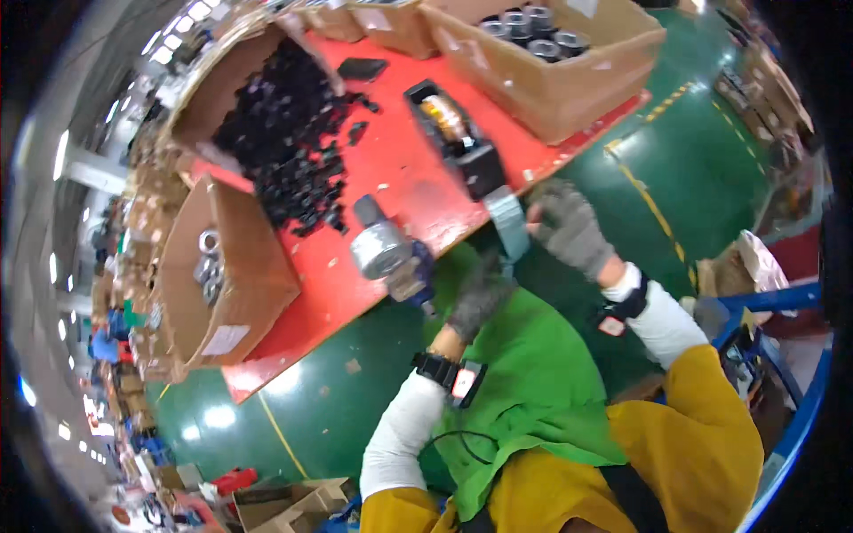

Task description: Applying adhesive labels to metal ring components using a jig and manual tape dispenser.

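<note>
A black tape dispenser (480,167) with an orange-yellow roll lies near the table's right edge. From its near end a pale blue-grey strip of tape (506,222) hangs over the edge. My right hand (570,229), in a grey glove with bare fingertips, is curled with its fingertips at the strip's right side. Just below the strip's lower end is my gloved left hand (480,298), its fingers dark and blurred. To its left, at the table edge, stands a silver round metal part (380,250) with a grey stub, on a dark blue holder (416,274).
The red table (400,151) bears a heap of small black parts (289,133) spilling from a tipped carton. One open carton (244,275) holds metal rings; another (542,84) holds dark cylinders. A blue frame (782,298) stands at my right. Cartons (293,506) lie at lower left.
</note>
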`<action>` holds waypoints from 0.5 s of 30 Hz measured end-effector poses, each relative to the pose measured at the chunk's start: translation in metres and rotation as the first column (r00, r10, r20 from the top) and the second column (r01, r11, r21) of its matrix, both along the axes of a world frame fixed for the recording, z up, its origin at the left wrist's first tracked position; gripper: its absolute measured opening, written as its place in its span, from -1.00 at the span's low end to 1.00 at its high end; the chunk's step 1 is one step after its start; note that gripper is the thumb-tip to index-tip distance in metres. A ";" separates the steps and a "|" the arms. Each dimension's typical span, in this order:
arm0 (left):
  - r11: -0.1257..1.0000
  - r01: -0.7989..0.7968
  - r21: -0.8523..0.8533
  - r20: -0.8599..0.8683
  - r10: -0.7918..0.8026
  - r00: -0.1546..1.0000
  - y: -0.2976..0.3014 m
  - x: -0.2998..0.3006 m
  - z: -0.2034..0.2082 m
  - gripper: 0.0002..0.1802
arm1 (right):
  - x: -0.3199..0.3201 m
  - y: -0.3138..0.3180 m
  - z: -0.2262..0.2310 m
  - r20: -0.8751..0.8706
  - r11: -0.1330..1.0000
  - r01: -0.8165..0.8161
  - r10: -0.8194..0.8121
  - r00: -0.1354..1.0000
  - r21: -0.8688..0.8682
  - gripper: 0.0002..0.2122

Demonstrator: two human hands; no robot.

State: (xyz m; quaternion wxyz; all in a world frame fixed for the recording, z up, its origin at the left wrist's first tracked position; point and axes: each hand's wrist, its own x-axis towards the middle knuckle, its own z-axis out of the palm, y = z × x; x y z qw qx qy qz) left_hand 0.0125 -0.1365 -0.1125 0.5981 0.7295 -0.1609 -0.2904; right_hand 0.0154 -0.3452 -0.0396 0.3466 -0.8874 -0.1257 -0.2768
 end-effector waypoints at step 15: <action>0.613 -0.624 0.485 0.385 0.491 0.781 0.169 0.113 0.118 -0.37 | -0.011 0.017 0.004 -0.209 0.977 -0.084 0.125 0.970 0.198 -0.82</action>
